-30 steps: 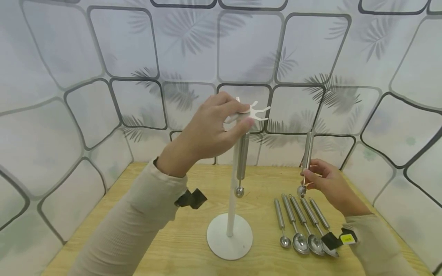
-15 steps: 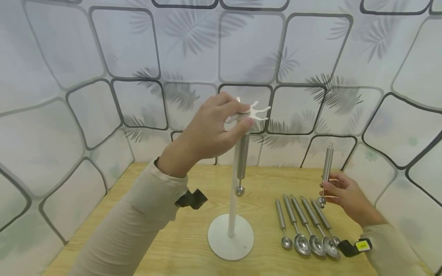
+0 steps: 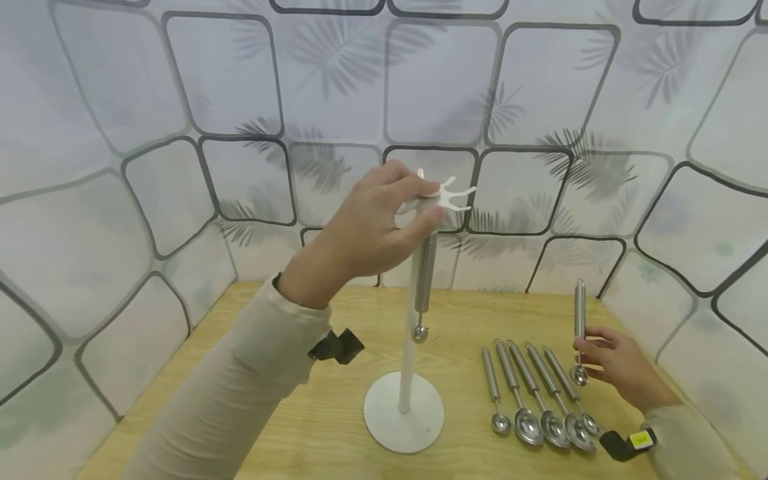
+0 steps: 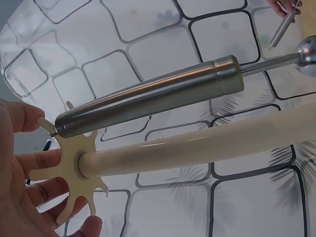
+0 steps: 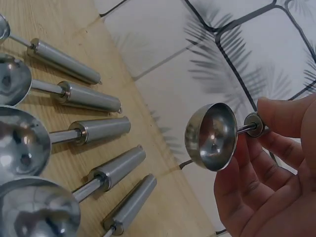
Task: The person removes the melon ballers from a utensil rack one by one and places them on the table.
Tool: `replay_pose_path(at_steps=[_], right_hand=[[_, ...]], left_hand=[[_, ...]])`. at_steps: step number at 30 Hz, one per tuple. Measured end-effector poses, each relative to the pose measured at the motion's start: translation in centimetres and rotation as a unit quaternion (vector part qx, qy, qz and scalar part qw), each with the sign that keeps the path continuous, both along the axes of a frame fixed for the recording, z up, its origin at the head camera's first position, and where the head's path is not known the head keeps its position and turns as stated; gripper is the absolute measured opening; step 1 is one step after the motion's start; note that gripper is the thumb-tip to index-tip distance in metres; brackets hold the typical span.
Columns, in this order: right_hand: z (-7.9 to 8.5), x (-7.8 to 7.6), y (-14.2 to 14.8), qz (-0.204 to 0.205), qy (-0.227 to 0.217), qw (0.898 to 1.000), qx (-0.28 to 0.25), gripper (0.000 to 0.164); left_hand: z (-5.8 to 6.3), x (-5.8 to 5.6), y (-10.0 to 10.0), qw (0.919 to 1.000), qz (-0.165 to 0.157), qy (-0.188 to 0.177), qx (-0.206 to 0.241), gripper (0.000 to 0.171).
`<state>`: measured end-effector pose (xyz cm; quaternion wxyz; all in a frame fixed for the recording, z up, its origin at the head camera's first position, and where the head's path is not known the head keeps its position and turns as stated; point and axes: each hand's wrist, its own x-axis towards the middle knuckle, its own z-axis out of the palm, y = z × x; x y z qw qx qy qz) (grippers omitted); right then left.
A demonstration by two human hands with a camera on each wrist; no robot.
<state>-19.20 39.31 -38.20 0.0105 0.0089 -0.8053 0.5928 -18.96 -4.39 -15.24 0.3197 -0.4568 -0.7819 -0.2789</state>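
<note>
My left hand grips the star-shaped hook top of a white stand, thumb and fingers around its prongs. From one prong hangs a steel melon baller, handle up and ball end down, beside the pole. Off to the right, my right hand pinches a second melon baller near the neck, holding it upright with the handle on top. Its hollow round bowl shows in the right wrist view, with the thumb and fingers behind it.
A row of several steel scoops lies on the wooden table, between stand and right hand, handles pointing away. Patterned cloth walls enclose the back and both sides.
My right hand has moved right and downward with the melon baller, past the row of scoops. The left hand keeps its grip on the stand's top, and the hanging melon baller stays put.
</note>
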Motion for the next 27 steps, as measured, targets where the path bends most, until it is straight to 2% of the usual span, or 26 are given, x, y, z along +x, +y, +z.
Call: replay_pose_path(at_steps=[3,5,13,19,27], right_hand=[[-0.5,0.1,0.4,-0.019,-0.033,0.999,0.029,0.048],[-0.8,0.1,0.9,-0.022,-0.054,0.998,0.04,0.054],[-2.0,0.2,2.8,-0.023,-0.121,0.991,0.056,0.054],[-3.4,0.4,3.5,-0.015,-0.171,0.983,0.059,0.048],[-4.1,0.4,4.2,-0.014,-0.182,0.981,0.069,0.046]], left_hand=[[0.0,0.0,0.0,1.0,-0.001,0.0,0.003,0.034],[0.0,0.0,0.0,1.0,-0.001,-0.001,0.003,0.034],[0.0,0.0,0.1,1.0,0.003,-0.006,0.0,0.034],[-0.3,0.0,-0.1,0.9998,0.009,-0.016,-0.007,0.035],[-0.2,-0.2,0.1,0.9999,-0.001,0.014,0.006,0.034]])
